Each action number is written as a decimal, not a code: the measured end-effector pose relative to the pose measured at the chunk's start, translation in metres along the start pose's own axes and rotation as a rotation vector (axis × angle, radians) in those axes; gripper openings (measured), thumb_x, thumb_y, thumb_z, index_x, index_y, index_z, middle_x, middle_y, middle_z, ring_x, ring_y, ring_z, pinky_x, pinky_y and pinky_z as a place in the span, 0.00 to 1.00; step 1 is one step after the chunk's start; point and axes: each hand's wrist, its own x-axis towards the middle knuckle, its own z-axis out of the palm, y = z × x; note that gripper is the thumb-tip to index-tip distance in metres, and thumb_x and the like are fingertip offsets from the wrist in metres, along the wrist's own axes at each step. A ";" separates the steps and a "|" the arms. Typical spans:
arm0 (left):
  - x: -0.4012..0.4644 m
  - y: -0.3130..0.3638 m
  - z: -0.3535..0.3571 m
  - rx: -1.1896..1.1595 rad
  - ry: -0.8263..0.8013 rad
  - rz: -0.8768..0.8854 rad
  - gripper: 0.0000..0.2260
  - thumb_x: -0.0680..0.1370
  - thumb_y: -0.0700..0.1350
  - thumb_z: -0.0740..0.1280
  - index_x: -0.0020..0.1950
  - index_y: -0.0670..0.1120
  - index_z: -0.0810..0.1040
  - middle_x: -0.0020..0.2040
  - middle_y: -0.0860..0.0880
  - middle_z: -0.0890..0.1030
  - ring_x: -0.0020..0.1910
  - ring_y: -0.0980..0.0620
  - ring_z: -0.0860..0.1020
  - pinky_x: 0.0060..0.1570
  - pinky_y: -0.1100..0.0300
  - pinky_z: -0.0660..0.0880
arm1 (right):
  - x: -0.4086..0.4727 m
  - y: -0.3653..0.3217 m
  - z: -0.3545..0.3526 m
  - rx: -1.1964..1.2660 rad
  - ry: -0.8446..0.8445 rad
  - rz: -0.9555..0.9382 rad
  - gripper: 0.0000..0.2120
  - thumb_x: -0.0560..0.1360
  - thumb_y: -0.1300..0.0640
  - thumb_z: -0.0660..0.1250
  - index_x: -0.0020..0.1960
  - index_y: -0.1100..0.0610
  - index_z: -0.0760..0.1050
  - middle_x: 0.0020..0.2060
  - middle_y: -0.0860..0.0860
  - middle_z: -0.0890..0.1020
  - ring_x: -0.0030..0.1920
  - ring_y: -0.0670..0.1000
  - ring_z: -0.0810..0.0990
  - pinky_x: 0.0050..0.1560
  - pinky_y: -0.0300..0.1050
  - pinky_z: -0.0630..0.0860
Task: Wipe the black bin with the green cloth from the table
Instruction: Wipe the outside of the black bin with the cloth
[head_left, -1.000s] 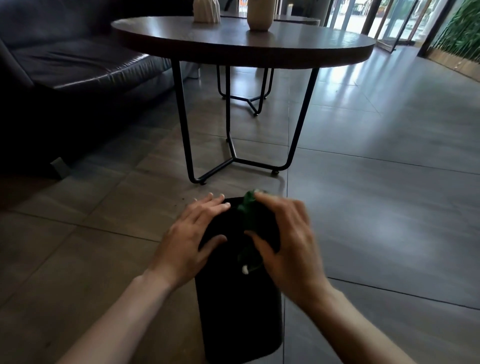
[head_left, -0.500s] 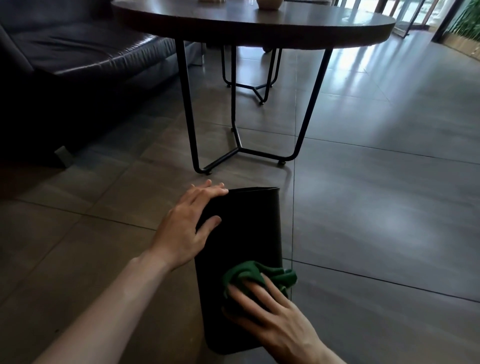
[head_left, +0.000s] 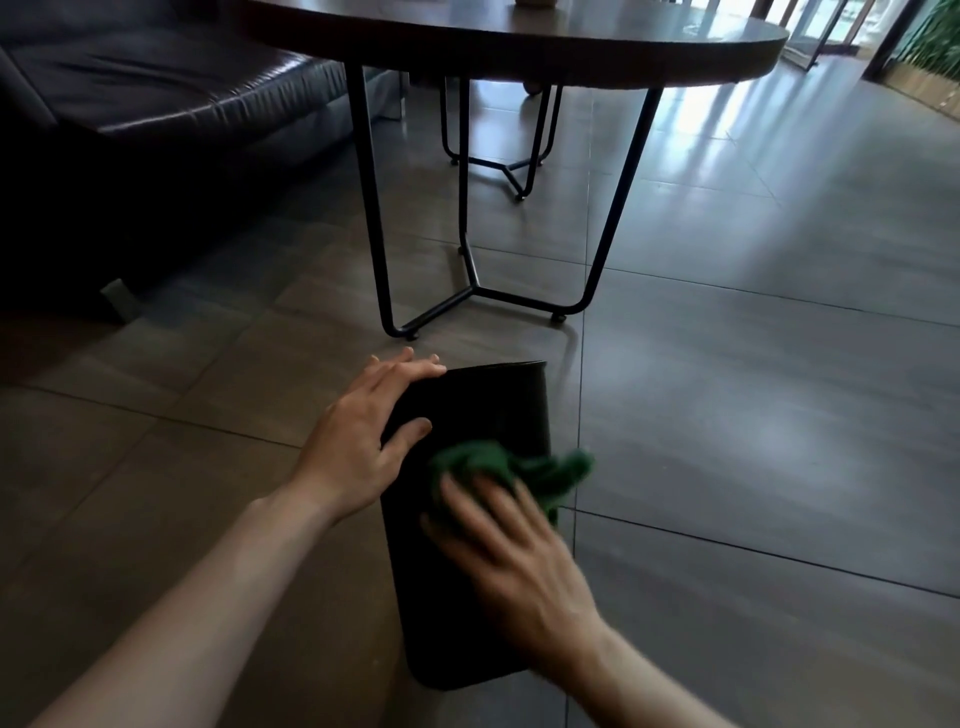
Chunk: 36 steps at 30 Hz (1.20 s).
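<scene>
The black bin (head_left: 488, 410) stands on the tiled floor just in front of me, its side wall facing the camera. My left hand (head_left: 363, 436) grips its upper left edge, fingers spread over the rim and thumb on the near wall. My right hand (head_left: 514, 556), blurred by motion, presses the crumpled green cloth (head_left: 514, 467) flat against the middle of the bin's near wall. Part of the cloth sticks out past the bin's right edge.
A round dark wooden table (head_left: 519, 47) on thin black metal legs (head_left: 374, 234) stands right behind the bin. A dark leather sofa (head_left: 156, 104) fills the upper left. A second metal leg frame (head_left: 498, 161) shows farther back. Grey floor tiles (head_left: 753, 415) stretch to the right.
My right hand dragged the cloth from the bin's top rim down its near wall, then came back up to the middle. My left hand stayed on the upper left edge. The camera tilted down.
</scene>
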 end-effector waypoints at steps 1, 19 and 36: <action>0.000 0.001 0.000 -0.005 0.002 0.007 0.22 0.77 0.42 0.70 0.69 0.55 0.71 0.71 0.60 0.74 0.76 0.58 0.65 0.76 0.65 0.51 | -0.024 -0.011 0.010 -0.046 -0.052 -0.110 0.29 0.81 0.53 0.63 0.80 0.51 0.61 0.83 0.54 0.53 0.79 0.60 0.60 0.79 0.62 0.56; -0.002 0.008 -0.002 -0.051 0.004 0.016 0.21 0.77 0.41 0.71 0.68 0.53 0.73 0.70 0.61 0.75 0.77 0.59 0.63 0.79 0.58 0.51 | -0.024 -0.030 0.018 -0.018 -0.022 -0.109 0.28 0.81 0.55 0.62 0.80 0.48 0.61 0.83 0.53 0.53 0.77 0.61 0.63 0.80 0.64 0.52; -0.004 0.011 -0.003 -0.077 -0.019 0.000 0.21 0.77 0.40 0.71 0.68 0.52 0.73 0.70 0.58 0.75 0.77 0.58 0.63 0.79 0.53 0.51 | -0.033 -0.031 0.013 -0.022 -0.076 -0.143 0.27 0.80 0.55 0.64 0.78 0.47 0.63 0.83 0.53 0.53 0.77 0.60 0.62 0.80 0.63 0.50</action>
